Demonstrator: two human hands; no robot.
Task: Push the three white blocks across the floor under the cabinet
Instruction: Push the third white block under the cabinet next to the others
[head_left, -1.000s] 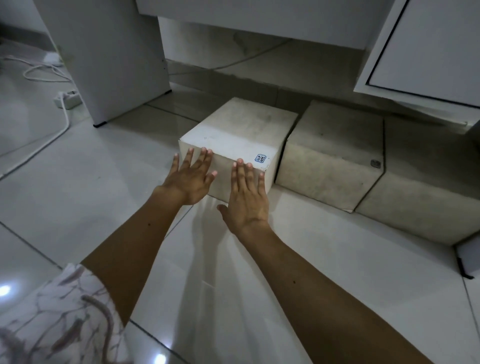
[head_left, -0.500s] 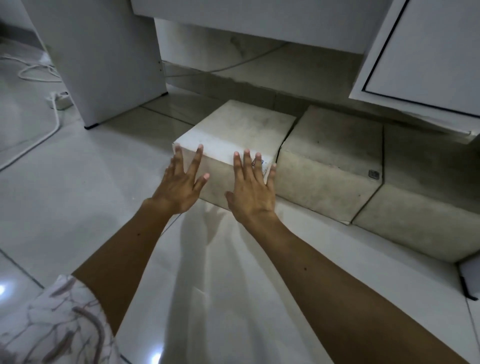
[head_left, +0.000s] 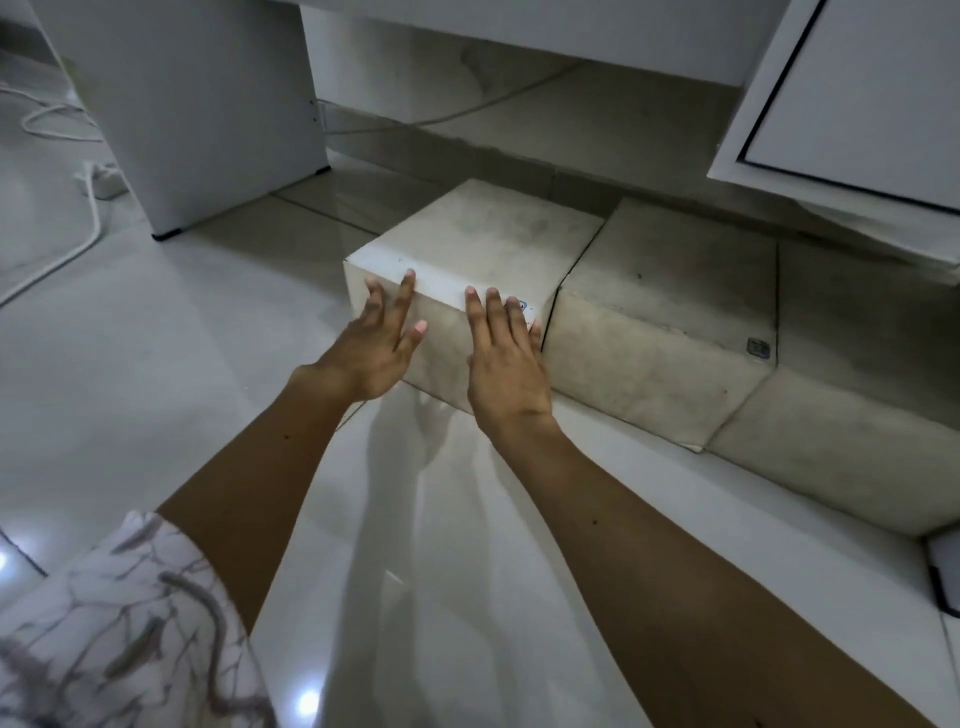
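**A:** Glossy floor tiles (head_left: 156, 364) run under the cabinet (head_left: 519, 31). Both hands, left hand (head_left: 371, 348) and right hand (head_left: 506, 358), lie flat with fingers spread on the leftmost white block (head_left: 483, 244).

**B:** Risks?

**A:** Uneven pressure could skew it against the middle block (head_left: 670, 291), right of the hands; the far-right block (head_left: 857, 395) sits beyond.

**B:** Writing?

**A:** A small sticker (head_left: 523, 305) by the right fingertips, unreadable.
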